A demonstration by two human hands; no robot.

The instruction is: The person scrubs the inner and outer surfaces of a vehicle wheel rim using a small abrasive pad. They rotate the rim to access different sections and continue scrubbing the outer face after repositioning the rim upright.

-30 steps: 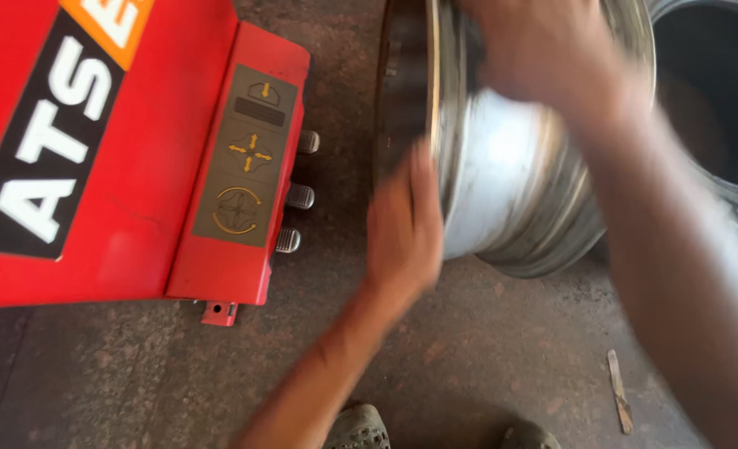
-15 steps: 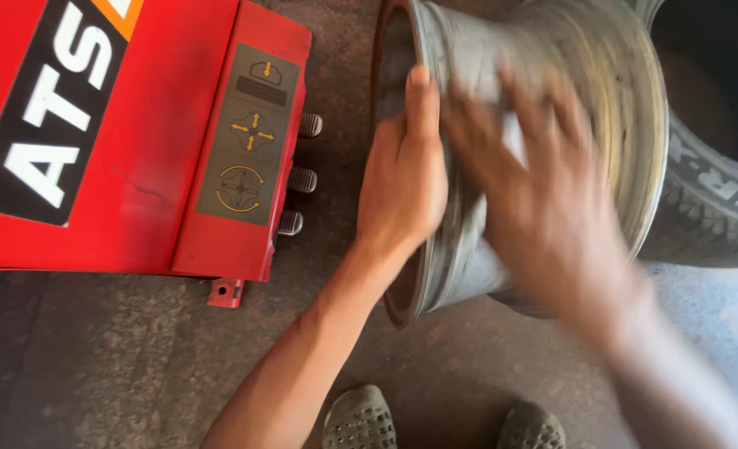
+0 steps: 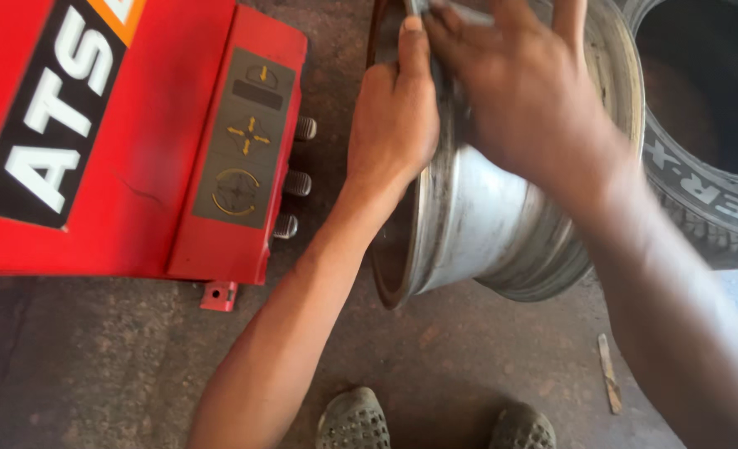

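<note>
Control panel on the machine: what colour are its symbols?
Yellow-orange symbols on a grey control panel, set in the red machine; head view.

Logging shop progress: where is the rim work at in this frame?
Done: the bare steel wheel rim stands on edge, off the tyre lying beside it. In hand: left hand and right hand both grip its upper edge. Left: it is not on the red machine.

View: head camera, the only one
Facing: straight down, over the floor [image 3: 94,374]
Nearness: close above both hands and the rim [image 3: 485,224]
</note>
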